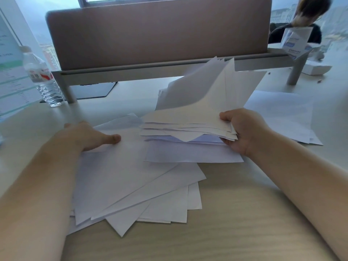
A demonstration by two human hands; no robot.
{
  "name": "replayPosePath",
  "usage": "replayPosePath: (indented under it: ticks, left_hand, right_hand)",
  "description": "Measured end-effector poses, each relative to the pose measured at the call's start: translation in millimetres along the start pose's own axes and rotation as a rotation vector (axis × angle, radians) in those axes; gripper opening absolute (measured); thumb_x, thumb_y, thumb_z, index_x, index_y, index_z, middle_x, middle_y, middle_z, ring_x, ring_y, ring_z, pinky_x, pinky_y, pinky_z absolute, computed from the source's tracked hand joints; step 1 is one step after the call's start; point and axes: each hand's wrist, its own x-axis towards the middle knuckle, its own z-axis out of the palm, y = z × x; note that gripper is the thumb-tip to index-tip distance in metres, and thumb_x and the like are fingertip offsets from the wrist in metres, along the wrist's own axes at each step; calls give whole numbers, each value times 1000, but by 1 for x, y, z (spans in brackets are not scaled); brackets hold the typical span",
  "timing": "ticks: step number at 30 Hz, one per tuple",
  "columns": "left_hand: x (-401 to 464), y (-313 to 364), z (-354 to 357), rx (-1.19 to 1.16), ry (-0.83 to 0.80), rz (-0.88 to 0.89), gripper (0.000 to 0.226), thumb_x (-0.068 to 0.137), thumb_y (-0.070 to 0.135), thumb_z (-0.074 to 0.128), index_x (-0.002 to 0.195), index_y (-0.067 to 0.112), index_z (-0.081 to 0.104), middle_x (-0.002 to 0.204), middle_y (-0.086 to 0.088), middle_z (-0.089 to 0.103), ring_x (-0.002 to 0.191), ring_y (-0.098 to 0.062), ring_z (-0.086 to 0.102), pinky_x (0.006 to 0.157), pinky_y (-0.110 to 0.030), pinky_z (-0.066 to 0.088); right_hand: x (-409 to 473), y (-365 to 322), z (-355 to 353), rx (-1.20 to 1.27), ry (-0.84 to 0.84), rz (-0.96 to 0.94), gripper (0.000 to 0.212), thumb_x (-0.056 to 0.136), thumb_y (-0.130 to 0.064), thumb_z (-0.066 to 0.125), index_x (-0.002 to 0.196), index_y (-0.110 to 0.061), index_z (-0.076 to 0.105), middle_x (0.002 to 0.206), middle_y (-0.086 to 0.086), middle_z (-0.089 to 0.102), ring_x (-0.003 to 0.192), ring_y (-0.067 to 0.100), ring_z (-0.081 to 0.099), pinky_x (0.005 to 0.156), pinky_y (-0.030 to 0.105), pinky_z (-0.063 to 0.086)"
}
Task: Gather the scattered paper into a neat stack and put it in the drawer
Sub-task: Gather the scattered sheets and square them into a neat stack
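A rough bundle of white paper sheets (197, 110) is lifted at its far end, fanned and uneven. My right hand (243, 129) grips the bundle's near right corner, thumb on top and fingers underneath. Below and to the left, several loose sheets (122, 185) lie spread at different angles on the light wooden desk (235, 223). My left hand (90, 136) lies flat on the top loose sheet, fingers straight. More loose sheets (282, 113) lie flat at the right. No drawer is in view.
A plastic water bottle (42, 78) stands at the back left beside a printed sheet (11, 78). A brown desk divider (160, 34) on a grey rail closes off the far side. Another person (308, 17) sits beyond it, with white boxes (295, 42) nearby.
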Motion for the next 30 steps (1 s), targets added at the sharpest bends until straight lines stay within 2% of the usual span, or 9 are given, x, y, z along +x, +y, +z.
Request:
replayPosePath:
  ticks: [4, 7, 10, 12, 14, 17, 19, 24, 30]
  left_hand:
    - [-8, 5, -1, -71, 11, 47, 115, 56, 81, 83, 139, 7, 55, 140, -23, 54, 129, -39, 52, 104, -45, 46]
    - [-13, 13, -2, -211, 161, 80, 84, 71, 51, 91, 136, 9, 58, 139, -23, 44, 119, -41, 57, 100, -45, 49]
    - [-9, 15, -5, -708, 258, 53, 69, 64, 41, 90, 121, 19, 59, 137, -14, 48, 91, -30, 67, 76, -43, 62]
    - [-2, 16, -12, -1154, 184, 46, 69, 68, 25, 89, 128, 18, 56, 133, -14, 55, 90, -21, 63, 66, -39, 62]
    - [-2, 19, -17, -1406, 54, 22, 59, 81, 12, 85, 131, 17, 54, 121, -9, 58, 91, -22, 58, 64, -36, 61]
    - [-7, 23, -8, -1093, -2, 16, 28, 86, 21, 82, 98, 18, 57, 99, -5, 55, 88, -27, 53, 78, -39, 54]
    - [-8, 23, 0, -873, 19, 6, 33, 81, 30, 85, 90, 12, 58, 89, -10, 52, 78, -28, 50, 77, -39, 47]
    - [-17, 31, -12, -1217, -227, -90, 36, 88, 37, 77, 114, 22, 59, 113, -7, 48, 95, -29, 56, 84, -46, 56]
    - [-17, 32, -10, -1565, -374, -146, 29, 91, 23, 73, 111, 14, 54, 113, -15, 47, 92, -24, 58, 62, -39, 63]
  right_hand:
    - [-1, 0, 2, 3, -4, -5, 18, 95, 4, 57, 95, -14, 61, 78, 6, 66, 44, 14, 67, 41, 23, 50]
    - [-2, 1, 2, -8, -7, -7, 19, 95, 4, 57, 93, -14, 61, 76, 5, 65, 44, 14, 66, 41, 22, 50]
    - [-3, 1, 2, 3, -7, -5, 19, 94, 5, 57, 95, -14, 62, 77, 6, 65, 44, 15, 66, 41, 23, 50]
    - [-2, 1, 2, -8, -2, -8, 19, 94, 4, 58, 96, -14, 62, 79, 7, 66, 47, 16, 67, 42, 23, 50]
    - [-2, 1, 2, -12, -4, -10, 19, 94, 5, 58, 95, -14, 62, 79, 8, 65, 46, 16, 66, 41, 23, 49]
    - [-1, 2, 2, -4, -10, -12, 20, 94, 5, 57, 94, -14, 61, 78, 7, 64, 43, 15, 65, 40, 23, 49]
    - [0, 2, 1, -16, -2, -19, 19, 94, 4, 58, 96, -14, 62, 79, 7, 65, 44, 15, 67, 42, 24, 50]
    - [1, 3, 2, -16, -18, -24, 21, 94, 6, 57, 100, -13, 63, 80, 8, 67, 45, 17, 68, 41, 26, 52]
    - [5, 6, 1, -31, -11, -43, 25, 90, 9, 57, 98, -15, 64, 84, 10, 71, 52, 22, 71, 48, 37, 59]
